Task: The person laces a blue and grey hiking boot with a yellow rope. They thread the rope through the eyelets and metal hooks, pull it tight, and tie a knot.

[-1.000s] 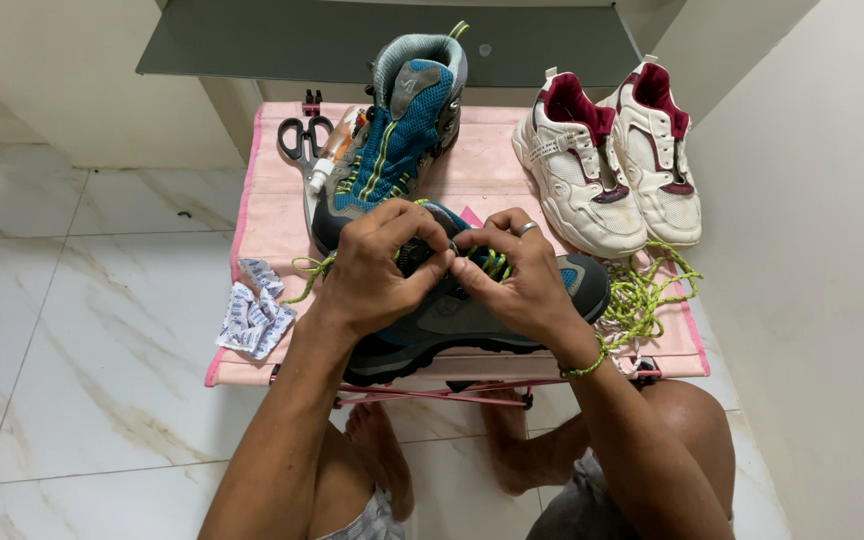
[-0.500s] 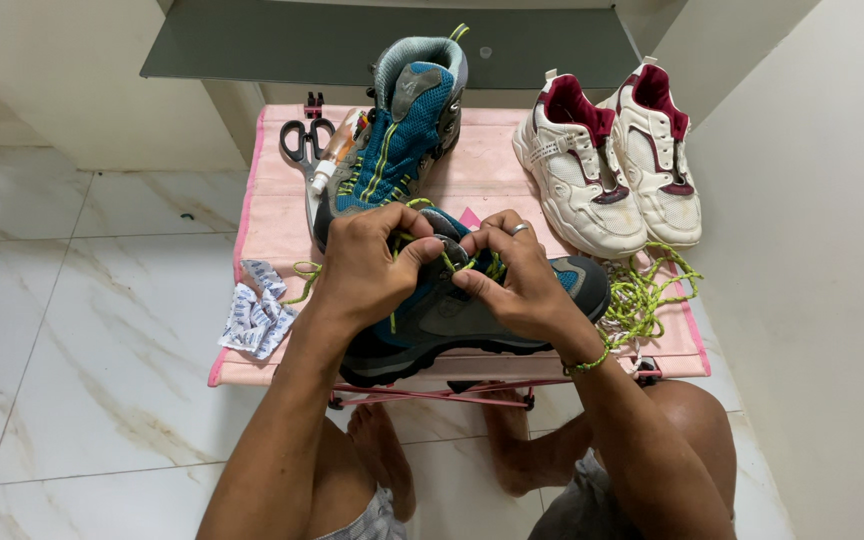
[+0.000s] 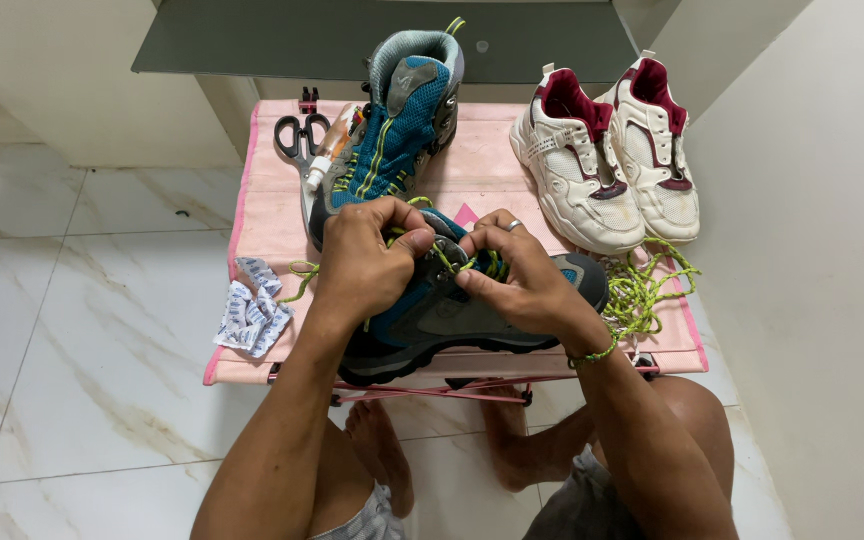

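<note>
1. Two hands meet over a grey and teal hiking boot (image 3: 452, 320) that lies on its side along the front edge of a small pink table (image 3: 262, 215).
2. The left hand (image 3: 367, 255) is curled nearly closed, thumb and fingertips pinching the yellow-green lace (image 3: 444, 258) at the boot's eyelets.
3. The right hand (image 3: 524, 275), wearing a ring, is likewise closed to a pinch on the same lace, its fingertips just beside those of the left hand.
4. Behind the boot, toward the table's back edge, its matching second boot (image 3: 397, 130) stands upright.
5. At the table's back right corner sits a pair of white sneakers (image 3: 607, 155) with dark red lining.
6. A loose heap of yellow-green cord (image 3: 642, 285) lies on the table's right side, in front of the sneakers.
7. Black-handled scissors (image 3: 297, 135) rest at the table's back left corner.
8. Small white packets (image 3: 250, 315) lie at the table's front left edge.
</note>
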